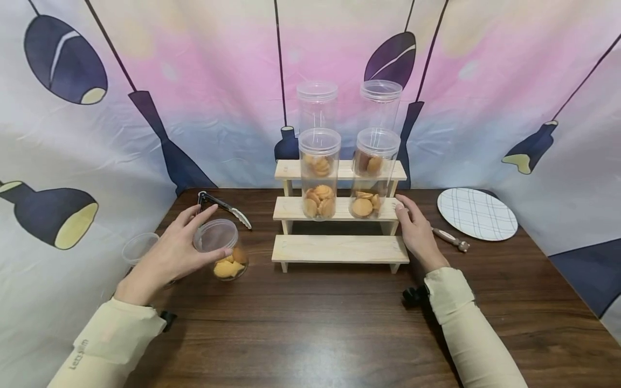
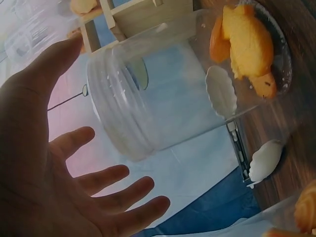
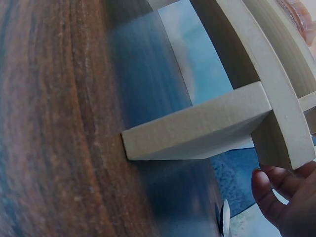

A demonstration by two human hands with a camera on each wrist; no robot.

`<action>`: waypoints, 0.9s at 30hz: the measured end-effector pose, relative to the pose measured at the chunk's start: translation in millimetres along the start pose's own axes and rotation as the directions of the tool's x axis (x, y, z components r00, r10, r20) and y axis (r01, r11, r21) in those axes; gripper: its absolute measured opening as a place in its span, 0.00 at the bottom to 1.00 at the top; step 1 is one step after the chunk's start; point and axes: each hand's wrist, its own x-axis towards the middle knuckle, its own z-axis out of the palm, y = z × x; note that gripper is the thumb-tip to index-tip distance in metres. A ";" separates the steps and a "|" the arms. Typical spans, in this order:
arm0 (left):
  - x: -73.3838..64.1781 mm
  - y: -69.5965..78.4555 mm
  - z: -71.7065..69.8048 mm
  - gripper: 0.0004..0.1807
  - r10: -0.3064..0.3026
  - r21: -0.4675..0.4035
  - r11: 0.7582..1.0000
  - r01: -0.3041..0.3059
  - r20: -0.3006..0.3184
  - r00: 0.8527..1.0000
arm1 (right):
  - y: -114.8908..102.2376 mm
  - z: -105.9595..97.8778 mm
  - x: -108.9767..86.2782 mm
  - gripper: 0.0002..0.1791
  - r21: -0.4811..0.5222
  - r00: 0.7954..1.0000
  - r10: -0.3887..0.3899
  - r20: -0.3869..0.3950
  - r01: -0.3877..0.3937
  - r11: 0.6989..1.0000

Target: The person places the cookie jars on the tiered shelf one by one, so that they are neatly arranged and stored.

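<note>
Head view, left of centre: lidded clear jar [image 2: 170,94] upright on the worktop [image 1: 310,323], yellow cookies [image 1: 228,268] lying in its bottom. Left hand [image 1: 170,250] at its lid [image 1: 216,235]: thumb and fingers spread well apart, thumb crossing in front of the jar; contact with the lid cannot be confirmed. Second clear jar [image 1: 137,248] at far left, partly hidden behind that hand. Tongs [image 1: 225,207] lie just beyond the first jar, toward the upper left of the worktop.

Centre of frame: three-tier wooden stand [image 1: 339,249]. Right hand [image 1: 421,234] touches the right end of its middle tier, fingers bent at the board's end; cannot tell whether they pinch it. Front-left jar [image 1: 320,178] and front-right jar [image 1: 373,183] stand on the middle tier, both with cookies low inside. Rear-left jar [image 1: 317,110] and rear-right jar [image 1: 383,110] stand behind on the top tier, cookies visible through the front pair.

Right of frame: utensil with a bear-shaped handle end [image 1: 451,239], partly hidden by the right hand; near it, a white plate [image 1: 477,214] with a line pattern. Printed cloth [image 1: 233,70] fills the upper background.
</note>
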 end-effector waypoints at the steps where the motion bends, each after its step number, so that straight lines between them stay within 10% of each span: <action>1: -0.2 0.2 0.9 0.57 0.005 0.003 1.000 -0.005 0.004 1.000 | -0.3 0.1 0.0 0.34 0.005 1.000 0.002 0.003 -0.002 1.000; 27: 3.4 3.3 15.4 0.44 0.092 0.042 0.995 -0.093 0.020 0.996 | 1.6 0.1 1.2 0.34 0.008 1.000 -0.007 0.000 0.007 1.000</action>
